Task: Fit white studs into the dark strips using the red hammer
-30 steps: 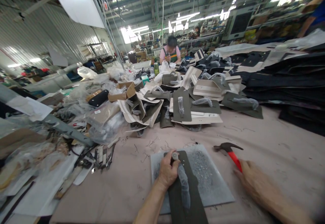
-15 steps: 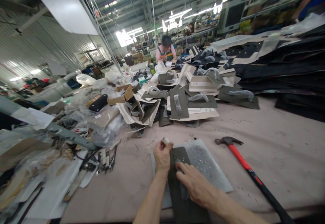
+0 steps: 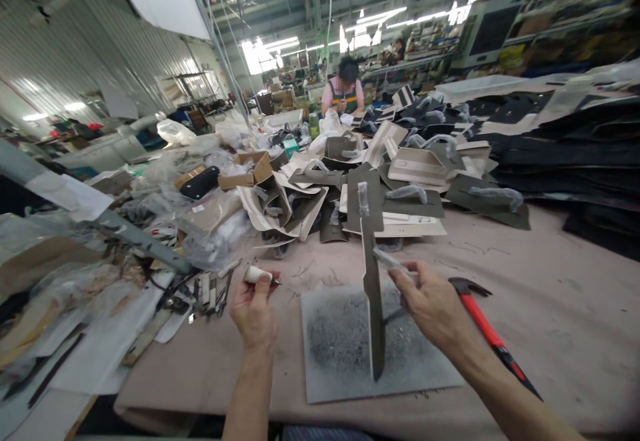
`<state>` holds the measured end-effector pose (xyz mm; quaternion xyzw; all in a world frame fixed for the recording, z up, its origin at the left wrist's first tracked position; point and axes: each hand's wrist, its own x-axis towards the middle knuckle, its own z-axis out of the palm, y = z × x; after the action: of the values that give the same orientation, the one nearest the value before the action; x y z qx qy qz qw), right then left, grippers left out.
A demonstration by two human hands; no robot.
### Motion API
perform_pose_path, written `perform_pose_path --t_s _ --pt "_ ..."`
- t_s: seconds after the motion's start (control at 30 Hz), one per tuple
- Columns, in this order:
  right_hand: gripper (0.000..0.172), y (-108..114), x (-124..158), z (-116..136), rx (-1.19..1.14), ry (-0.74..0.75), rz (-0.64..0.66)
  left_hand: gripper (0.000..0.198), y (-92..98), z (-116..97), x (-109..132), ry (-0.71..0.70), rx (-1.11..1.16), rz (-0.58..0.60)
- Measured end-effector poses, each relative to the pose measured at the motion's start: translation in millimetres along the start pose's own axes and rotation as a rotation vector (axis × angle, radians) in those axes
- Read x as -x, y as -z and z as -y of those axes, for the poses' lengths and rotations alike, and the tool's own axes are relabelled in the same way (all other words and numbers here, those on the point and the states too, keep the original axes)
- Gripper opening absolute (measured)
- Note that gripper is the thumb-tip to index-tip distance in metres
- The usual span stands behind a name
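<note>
My left hand [image 3: 255, 318] is closed around a small awl [image 3: 259, 274] with a white handle, its thin metal tip pointing right, above the cloth-covered table. My right hand [image 3: 427, 298] grips the plastic-wrapped carry handle [image 3: 384, 259] of a dark olive panel [image 3: 376, 321]. The panel is turned edge-on and stands nearly upright over a grey slab [image 3: 325, 361]; whether its lower end touches the slab I cannot tell. Dark scuffs mark the slab's surface. To the right of the slab lies a claw hammer [image 3: 483, 318] with a red and black handle, partly behind my right forearm.
A heap of similar handled panels [image 3: 410, 194] lies beyond the slab. Dark stacked sheets [image 3: 575, 154] are at the right. Plastic bags [image 3: 215, 234], a metal post [image 3: 135, 241] and small tools [image 3: 213, 294] are on the left. A person [image 3: 344, 88] sits across the table.
My left hand has moved left, away from the panel, with the awl. My right hand has lifted the panel off the slab by its handle and turned it edge-on. The view has shifted slightly.
</note>
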<state>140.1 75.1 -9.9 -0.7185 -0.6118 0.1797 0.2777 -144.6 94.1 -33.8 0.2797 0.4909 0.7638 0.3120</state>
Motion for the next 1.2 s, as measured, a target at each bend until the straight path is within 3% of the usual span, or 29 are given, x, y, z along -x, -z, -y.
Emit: perform_pose_path --t_s 0.13,0.27,0.4,0.6,0.83,0.9,1.0,1.07,1.2 --pt "0.047 -25.8 11.4 -1.1 -0.037 -0.045 0.106 0.034 11.0 31.0 23.2 0.095 -0.083 0.026" --pt "0.042 -77.8 48.9 5.8 0.072 0.01 0.324 0.036 3.2 57.8 44.8 0.163 -0.128 0.235" --pt "0.036 -112.8 69.1 12.0 0.124 0.054 0.397 0.033 -9.0 83.8 50.4 0.227 -0.153 0.443" --pt "0.037 -112.0 63.1 2.5 0.064 0.08 0.461 0.022 -10.0 119.1 52.6 0.227 -0.223 0.605" --pt "0.051 -95.4 69.5 -14.8 -0.175 0.131 0.544 0.017 -8.7 119.9 55.1 0.187 -0.329 0.684" --pt "0.051 -90.2 71.2 -27.3 -0.246 0.107 0.48 0.017 -9.8 118.2 54.8 0.183 -0.35 0.695" --pt "0.049 -76.3 67.1 -61.9 -0.218 0.007 0.256 0.017 -10.6 117.2 54.7 0.158 -0.396 0.707" --pt "0.049 -61.8 60.3 -95.8 -0.12 -0.029 0.07 0.014 -10.5 117.2 55.3 0.117 -0.443 0.721" --pt "0.049 -27.9 47.6 -174.7 0.16 0.056 -0.223 0.017 -8.9 120.1 57.2 0.002 -0.513 0.788"
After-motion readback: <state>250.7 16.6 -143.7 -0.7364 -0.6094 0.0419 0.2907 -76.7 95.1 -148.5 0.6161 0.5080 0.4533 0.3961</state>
